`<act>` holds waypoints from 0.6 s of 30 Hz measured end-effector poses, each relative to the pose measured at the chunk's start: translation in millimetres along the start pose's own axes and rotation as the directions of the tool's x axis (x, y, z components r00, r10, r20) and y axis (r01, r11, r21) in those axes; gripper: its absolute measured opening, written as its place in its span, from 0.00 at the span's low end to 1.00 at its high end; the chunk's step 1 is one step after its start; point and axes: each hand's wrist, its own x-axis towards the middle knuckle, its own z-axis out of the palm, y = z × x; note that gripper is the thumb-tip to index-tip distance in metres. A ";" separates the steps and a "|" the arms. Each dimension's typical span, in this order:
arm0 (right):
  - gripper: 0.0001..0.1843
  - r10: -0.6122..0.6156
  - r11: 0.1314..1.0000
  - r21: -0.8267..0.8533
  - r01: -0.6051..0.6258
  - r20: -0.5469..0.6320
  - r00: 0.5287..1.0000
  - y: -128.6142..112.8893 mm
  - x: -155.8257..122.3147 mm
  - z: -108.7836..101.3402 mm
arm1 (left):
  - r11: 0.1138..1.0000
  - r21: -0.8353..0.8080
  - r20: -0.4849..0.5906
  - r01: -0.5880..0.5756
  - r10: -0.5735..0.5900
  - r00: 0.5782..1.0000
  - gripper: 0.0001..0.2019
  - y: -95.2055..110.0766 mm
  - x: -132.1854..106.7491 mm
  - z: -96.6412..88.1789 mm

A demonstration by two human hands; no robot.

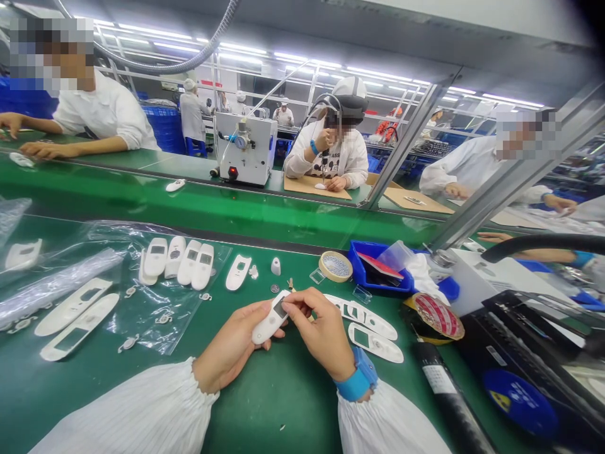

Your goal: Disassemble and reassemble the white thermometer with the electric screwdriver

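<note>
My left hand (236,340) is closed around a white handheld thermometer (268,323) with a small dark screen and round buttons, tilted with its screen end away from me. The bent fingers of my right hand (317,321) are pinched together against its upper right edge, beside the screen; anything small between them is hidden. Just beyond the hands are a small round dark part (275,288), a white pointed cap (275,266) and a white shell half (238,272). More white shell pieces (375,342) lie right of my right hand.
Several white housings (202,266) and loose small parts rest on a clear plastic bag (174,334) at left. A tape ring of tiny parts (336,266) and a blue bin (382,284) stand at right, near a black-handled tool (449,397). Co-workers sit across the green bench.
</note>
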 end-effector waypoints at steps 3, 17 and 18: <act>0.05 -0.007 1.000 -0.016 0.007 -0.005 1.000 -0.1 0.2 0.1 | 1.000 0.001 -0.004 0.001 -0.001 1.000 0.17 0.6 -0.1 0.4; 0.04 -0.018 0.999 -0.050 0.017 -0.025 1.000 3.8 0.4 2.8 | 1.000 0.004 0.004 -0.004 0.004 1.000 0.16 -1.2 2.2 -0.8; 0.04 -0.016 0.999 -0.051 0.014 -0.030 0.999 4.6 0.7 2.6 | 1.000 0.002 0.004 -0.003 0.003 1.000 0.16 -1.2 2.7 -1.1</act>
